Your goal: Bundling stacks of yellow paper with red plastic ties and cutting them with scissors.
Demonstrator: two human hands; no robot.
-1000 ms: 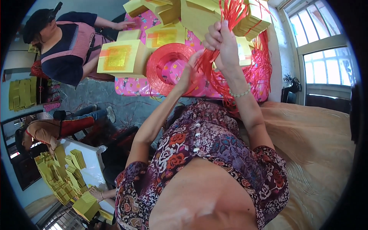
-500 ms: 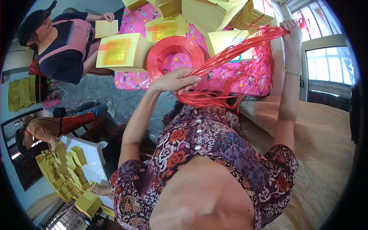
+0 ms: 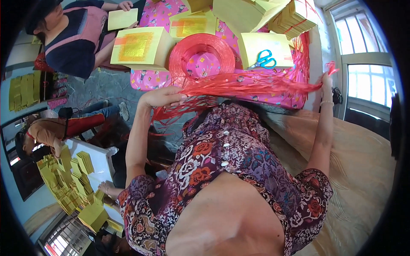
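A long bundle of red plastic string point(image 3: 252, 84) stretches between my two hands, above the near edge of the pink table. My left hand point(image 3: 160, 97) is closed on its left end, with loose strands trailing below the fingers. At the far right, my right hand point(image 3: 327, 81) grips the other end, and a short tuft sticks up past the fist. Just beyond the bundle lies a large ring-shaped roll of red string point(image 3: 179, 53). Blue-handled scissors point(image 3: 267, 59) rest on a pale yellow paper stack point(image 3: 252, 45) to the right of the roll.
Yellow paper stacks point(image 3: 166, 47) with gold squares stand on the pink patterned tablecloth point(image 3: 149, 79). A co-worker point(image 3: 77, 38) at upper left holds yellow paper. Another person point(image 3: 47, 132) sits at a white table point(image 3: 100, 153) with yellow bundles. A barred window point(image 3: 369, 79) is at right.
The bundle has swung from a slant to nearly level. My right hand has come down, and my left hand has moved left. The scissors, mostly covered before, now show.
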